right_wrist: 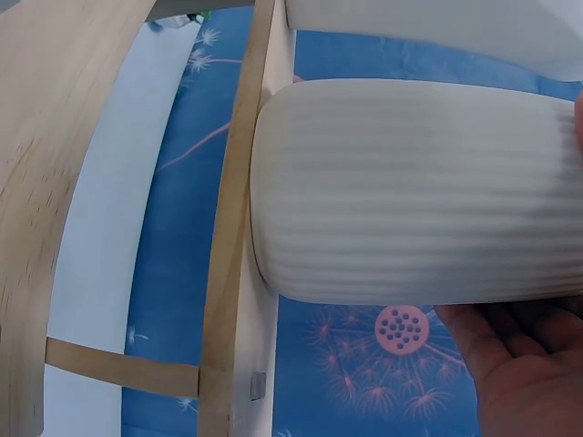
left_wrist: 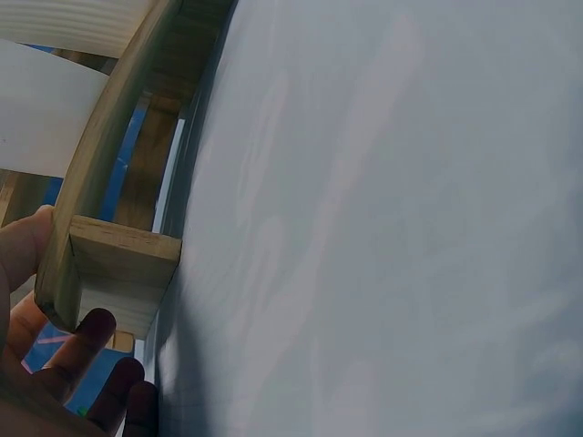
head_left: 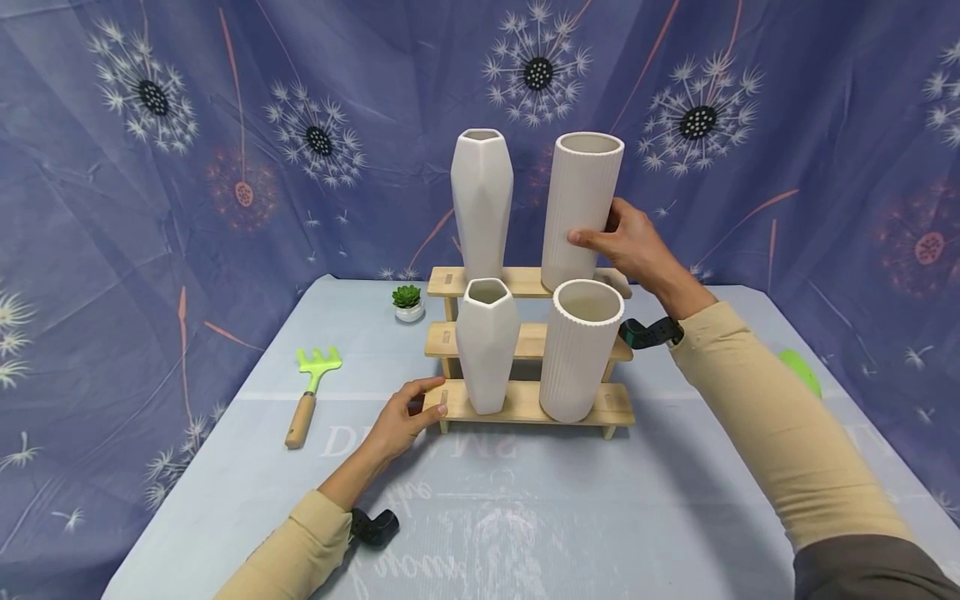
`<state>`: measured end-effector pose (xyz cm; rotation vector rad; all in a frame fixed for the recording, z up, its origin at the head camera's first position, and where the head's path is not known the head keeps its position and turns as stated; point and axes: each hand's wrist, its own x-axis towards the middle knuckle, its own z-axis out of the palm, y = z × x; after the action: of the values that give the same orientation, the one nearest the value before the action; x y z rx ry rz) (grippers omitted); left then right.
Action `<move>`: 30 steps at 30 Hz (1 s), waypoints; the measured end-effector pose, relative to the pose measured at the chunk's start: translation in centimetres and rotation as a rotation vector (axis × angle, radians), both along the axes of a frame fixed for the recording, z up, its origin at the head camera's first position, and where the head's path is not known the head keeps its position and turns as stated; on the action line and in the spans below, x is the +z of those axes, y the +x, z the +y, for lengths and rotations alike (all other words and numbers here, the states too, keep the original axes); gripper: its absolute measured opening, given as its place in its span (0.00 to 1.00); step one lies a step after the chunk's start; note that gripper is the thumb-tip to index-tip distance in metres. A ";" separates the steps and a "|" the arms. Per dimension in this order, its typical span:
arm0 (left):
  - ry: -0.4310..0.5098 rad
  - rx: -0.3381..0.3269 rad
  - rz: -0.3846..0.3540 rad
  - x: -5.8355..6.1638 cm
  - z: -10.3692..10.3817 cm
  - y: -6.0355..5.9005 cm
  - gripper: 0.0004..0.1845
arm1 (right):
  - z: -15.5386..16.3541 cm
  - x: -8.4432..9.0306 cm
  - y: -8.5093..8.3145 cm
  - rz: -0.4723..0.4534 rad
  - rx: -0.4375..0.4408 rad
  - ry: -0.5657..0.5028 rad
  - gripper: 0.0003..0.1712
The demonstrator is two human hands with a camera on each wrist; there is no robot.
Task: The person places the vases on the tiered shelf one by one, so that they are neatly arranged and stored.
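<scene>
A three-tier wooden stand [head_left: 525, 403] carries white vases. On its top tier, a ribbed cylindrical vase [head_left: 579, 200] is gripped by my right hand [head_left: 633, 242], thumb across the front and fingers behind; in the right wrist view this vase's base [right_wrist: 273, 191] meets the top board. Left of it stands a faceted vase [head_left: 482, 200]. Lower down are another faceted vase [head_left: 487, 350] and a second ribbed cylinder [head_left: 581, 354]. My left hand [head_left: 405, 417] pinches the left end of the bottom board [left_wrist: 91, 155], thumb on top and fingers beneath.
On the pale tablecloth [head_left: 480, 500], a small potted succulent [head_left: 408, 303] stands left of the stand. A green hand rake [head_left: 309, 396] with a wooden handle lies farther left. A green object [head_left: 800, 372] is partly hidden behind my right sleeve. A dandelion-patterned curtain [head_left: 405, 125] hangs behind.
</scene>
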<state>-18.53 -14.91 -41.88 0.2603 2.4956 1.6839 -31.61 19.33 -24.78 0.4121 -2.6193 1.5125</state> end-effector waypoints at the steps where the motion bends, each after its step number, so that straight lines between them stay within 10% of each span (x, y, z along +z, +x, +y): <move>1: 0.002 0.000 0.000 0.0 0.0 0.0 0.26 | 0.0 0.0 0.0 0.000 -0.002 0.001 0.52; 22: -0.021 0.000 -0.013 0.4 0.0 0.0 0.26 | 0.8 -0.8 0.9 0.000 -0.022 0.022 0.50; 30: -0.014 0.035 -0.015 -2.0 -1.1 -1.3 0.26 | 1.9 -1.1 2.1 0.010 -0.052 0.020 0.50</move>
<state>-19.80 -15.99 -43.86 0.2021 2.5141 1.6748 -29.50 21.25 -25.87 0.3487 -2.6185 1.4662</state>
